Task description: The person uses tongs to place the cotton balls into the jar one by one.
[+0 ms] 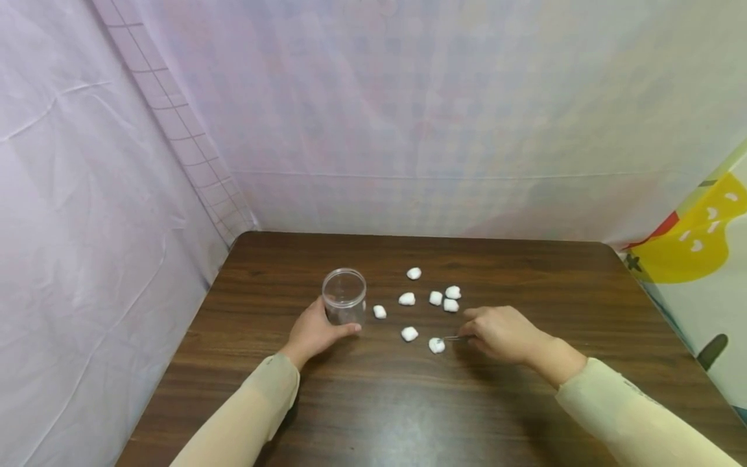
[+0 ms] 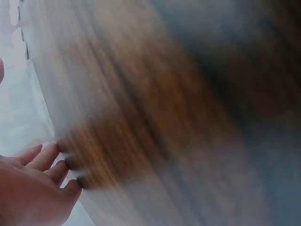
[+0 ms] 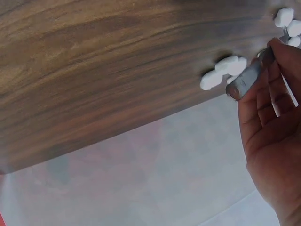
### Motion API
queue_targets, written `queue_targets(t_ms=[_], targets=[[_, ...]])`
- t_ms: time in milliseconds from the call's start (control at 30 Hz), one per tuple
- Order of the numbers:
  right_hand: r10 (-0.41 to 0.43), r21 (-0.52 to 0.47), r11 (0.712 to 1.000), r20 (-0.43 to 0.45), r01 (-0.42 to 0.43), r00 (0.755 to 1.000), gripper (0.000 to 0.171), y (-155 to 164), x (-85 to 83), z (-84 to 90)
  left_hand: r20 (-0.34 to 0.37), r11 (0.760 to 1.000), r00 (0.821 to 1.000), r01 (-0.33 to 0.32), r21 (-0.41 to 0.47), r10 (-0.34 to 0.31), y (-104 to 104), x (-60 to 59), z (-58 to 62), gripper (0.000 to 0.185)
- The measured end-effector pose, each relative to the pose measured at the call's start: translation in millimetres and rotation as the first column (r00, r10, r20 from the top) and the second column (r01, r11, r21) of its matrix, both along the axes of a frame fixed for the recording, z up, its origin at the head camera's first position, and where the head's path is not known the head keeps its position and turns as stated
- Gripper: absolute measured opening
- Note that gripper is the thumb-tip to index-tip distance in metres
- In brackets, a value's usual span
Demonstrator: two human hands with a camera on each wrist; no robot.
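Observation:
A clear open jar (image 1: 344, 297) stands upright on the dark wooden table (image 1: 525, 279). My left hand (image 1: 328, 324) grips its lower wall from the near side. My right hand (image 1: 471, 332) pinches thin metal tweezers (image 1: 455, 338), whose tips meet a white cotton ball (image 1: 436, 345) lying on the table. Several more cotton balls (image 1: 406, 299) are scattered between the jar and my right hand. The right wrist view shows my right hand (image 3: 270, 117) with the tweezers (image 3: 245, 81) beside cotton balls (image 3: 229, 66). The left wrist view is blurred; only my left hand's fingers (image 2: 47, 162) show.
Pale cloth walls (image 1: 408, 117) close in the table on the left and back. A colourful panel (image 1: 700, 246) stands off the right edge. The front half of the table, between my sleeves (image 1: 251, 415), is bare wood.

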State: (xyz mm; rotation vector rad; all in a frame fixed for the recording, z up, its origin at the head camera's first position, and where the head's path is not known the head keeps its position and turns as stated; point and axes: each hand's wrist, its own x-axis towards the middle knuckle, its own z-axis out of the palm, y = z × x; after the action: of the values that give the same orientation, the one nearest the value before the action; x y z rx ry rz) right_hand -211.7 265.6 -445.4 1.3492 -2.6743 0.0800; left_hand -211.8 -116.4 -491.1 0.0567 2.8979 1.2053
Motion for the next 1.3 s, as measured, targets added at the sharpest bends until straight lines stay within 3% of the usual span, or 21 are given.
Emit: queue_targets(t_ms=[500, 733, 1300], targets=[[-0.050, -0.016, 0.999, -0.050, 0.049, 0.998, 0.019, 5.7, -2.9, 10.0, -0.013, 1.000, 1.000, -0.002, -0.004, 0.002, 1.1, -0.7, 0.8, 0.091], [-0.066, -0.028, 0.997, -0.048, 0.065, 0.997, 0.018, -2.4, -9.6, 29.4, -0.003, 1.000, 1.000, -0.006, -0.015, 0.006, 0.1, 0.0, 2.4, 0.094], [-0.017, -0.099, 0.995, -0.102, 0.007, 0.995, 0.015, -53.8, -37.3, 83.2, -0.005, 0.999, 1.000, -0.017, -0.047, 0.016, -1.0, -0.6, -0.2, 0.089]])
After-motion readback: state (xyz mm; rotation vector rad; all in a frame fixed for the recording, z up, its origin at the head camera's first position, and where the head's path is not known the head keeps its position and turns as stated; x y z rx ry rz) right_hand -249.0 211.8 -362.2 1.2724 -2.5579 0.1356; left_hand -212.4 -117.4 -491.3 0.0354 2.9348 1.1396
